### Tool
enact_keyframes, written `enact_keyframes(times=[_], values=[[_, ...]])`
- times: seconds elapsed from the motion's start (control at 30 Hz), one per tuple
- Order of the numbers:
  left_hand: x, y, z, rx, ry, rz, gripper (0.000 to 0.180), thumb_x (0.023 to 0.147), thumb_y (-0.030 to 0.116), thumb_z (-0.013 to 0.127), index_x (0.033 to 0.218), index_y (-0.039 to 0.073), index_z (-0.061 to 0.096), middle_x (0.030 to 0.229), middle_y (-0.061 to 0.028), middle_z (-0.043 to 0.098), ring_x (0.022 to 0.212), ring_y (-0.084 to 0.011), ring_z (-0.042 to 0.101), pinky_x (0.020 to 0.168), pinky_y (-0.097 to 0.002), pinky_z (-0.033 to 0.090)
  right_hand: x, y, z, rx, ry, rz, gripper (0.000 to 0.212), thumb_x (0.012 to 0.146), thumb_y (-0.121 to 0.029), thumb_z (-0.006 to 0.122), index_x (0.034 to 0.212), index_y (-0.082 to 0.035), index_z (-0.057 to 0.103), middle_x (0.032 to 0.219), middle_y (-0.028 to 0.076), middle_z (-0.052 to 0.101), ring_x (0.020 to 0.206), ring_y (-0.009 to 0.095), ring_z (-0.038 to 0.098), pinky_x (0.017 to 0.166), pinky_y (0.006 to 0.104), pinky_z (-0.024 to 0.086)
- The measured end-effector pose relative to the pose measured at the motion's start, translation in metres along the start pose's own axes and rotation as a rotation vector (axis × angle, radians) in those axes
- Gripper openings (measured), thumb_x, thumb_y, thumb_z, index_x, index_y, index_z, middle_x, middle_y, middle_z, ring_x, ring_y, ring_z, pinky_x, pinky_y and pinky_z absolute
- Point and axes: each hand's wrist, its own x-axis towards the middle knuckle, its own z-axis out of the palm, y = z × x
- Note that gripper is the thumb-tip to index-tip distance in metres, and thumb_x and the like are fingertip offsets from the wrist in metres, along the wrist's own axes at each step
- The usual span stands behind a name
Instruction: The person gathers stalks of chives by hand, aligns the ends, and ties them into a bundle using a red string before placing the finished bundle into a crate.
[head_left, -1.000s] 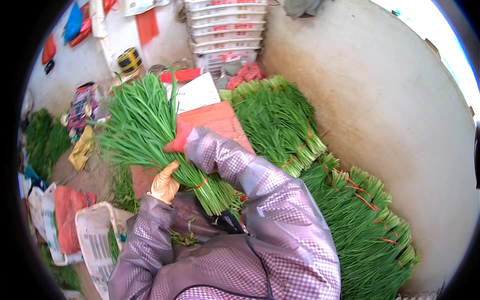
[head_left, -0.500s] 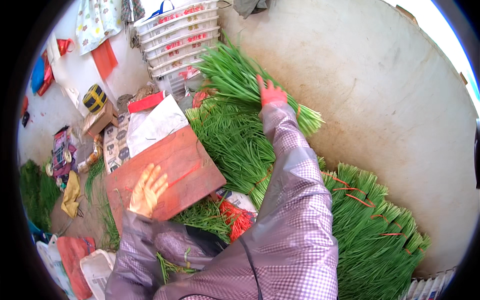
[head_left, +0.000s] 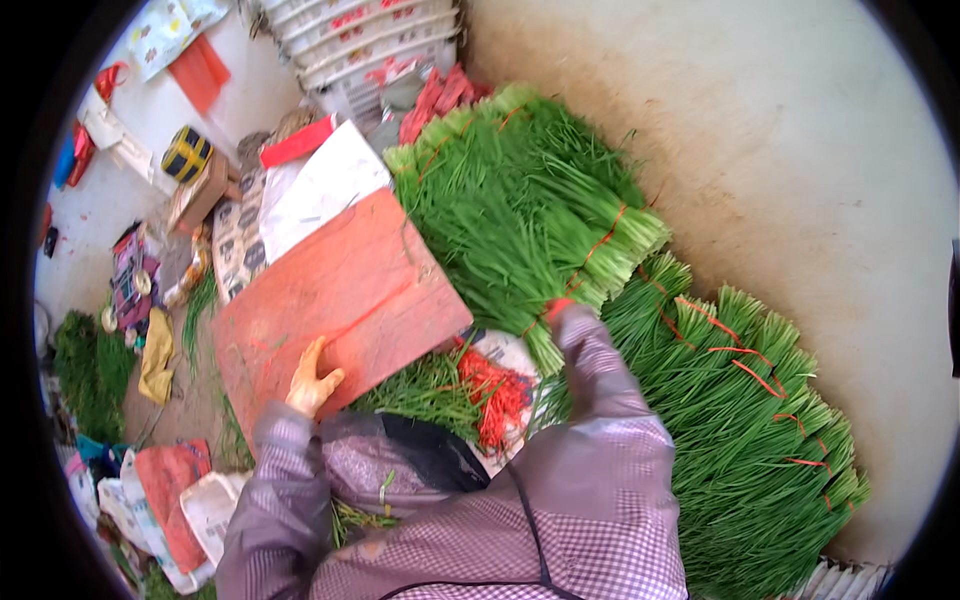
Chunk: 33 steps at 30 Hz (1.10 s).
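My left hand (head_left: 312, 380), pale-gloved, hangs over the near edge of a reddish wooden board (head_left: 335, 280). Its thumb stands apart from the fingers, and nothing is in it. My right hand (head_left: 560, 308), in a red glove, rests against the near stem end of a heap of garlic chive bundles (head_left: 520, 180). Most of its fingers are hidden by the leaves and my sleeve, so its grip does not show. Red-orange bands circle the pale stems. Just below the board lie a bunch of red ties (head_left: 495, 400) and loose chive leaves (head_left: 425, 395).
More banded chive bundles (head_left: 740, 430) are stacked at right along a pale curved wall (head_left: 720, 130). White plastic baskets (head_left: 365, 45) stand piled at the back. A white sheet (head_left: 325, 195) lies behind the board. At left are a yellow cloth (head_left: 156, 355) and a black-and-yellow roll (head_left: 187, 153).
The bundle my right hand was holding up at the back now lies on the heap. That hand has come back nearer to me. My left hand has turned and lowered slightly; the view has shifted.
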Motion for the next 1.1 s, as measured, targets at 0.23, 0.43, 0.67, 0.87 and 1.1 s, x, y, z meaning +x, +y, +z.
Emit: enact_keyframes(times=[0.23,0.43,0.67,0.87,1.1], values=[[0.003,0.003,0.027,0.43,-0.185,-0.304,0.119,0.072,0.063,0.068,0.153,0.013,-0.002,0.157,-0.0252,-0.004,0.142,-0.0503,-0.002,0.113,-0.0598,0.007,0.027,0.027,0.009,0.212,0.172,0.154,0.071,0.082,-0.026,0.07,0.145,-0.02,0.039,0.134,0.015,0.054,0.126,0.029,0.05,0.109,0.0335,0.036],[0.01,0.01,0.037,0.455,-0.173,-0.292,0.122,0.073,0.068,0.065,0.152,0.01,-0.007,0.155,-0.028,-0.008,0.141,-0.0519,-0.008,0.112,-0.0617,0.002,0.067,0.023,0.031,-0.07,0.247,0.289,0.106,0.073,-0.031,0.081,0.151,-0.009,0.013,0.15,0.02,0.033,0.136,0.032,0.037,0.111,0.0388,0.033],[0.007,0.01,0.037,0.475,-0.199,-0.322,0.125,0.071,0.07,0.064,0.152,0.007,-0.007,0.155,-0.0295,-0.01,0.141,-0.0511,-0.014,0.111,-0.0619,-0.003,0.124,0.027,0.058,-0.176,0.158,0.333,0.096,0.072,-0.033,0.081,0.147,-0.007,0.028,0.144,0.021,0.04,0.128,0.034,0.046,0.106,0.046,0.039],[0.011,0.014,0.038,0.479,-0.208,-0.294,0.123,0.072,0.067,0.067,0.152,0.01,-0.007,0.154,-0.0299,-0.01,0.141,-0.0519,-0.011,0.111,-0.0619,-0.002,0.131,0.022,-0.011,-0.061,-0.337,0.314,0.09,0.072,-0.034,0.08,0.143,-0.005,0.034,0.139,0.021,0.046,0.123,0.035,0.051,0.104,0.0496,0.042],[0.002,0.008,0.044,0.467,-0.155,-0.289,0.121,0.071,0.07,0.063,0.153,0.012,-0.003,0.156,-0.0269,-0.006,0.142,-0.051,-0.008,0.111,-0.0621,-0.001,-0.001,-0.018,-0.018,1.328,-1.121,0.271,0.074,0.075,-0.035,0.078,0.134,-0.003,0.047,0.126,0.022,0.057,0.112,0.038,0.059,0.096,0.0555,0.047]])
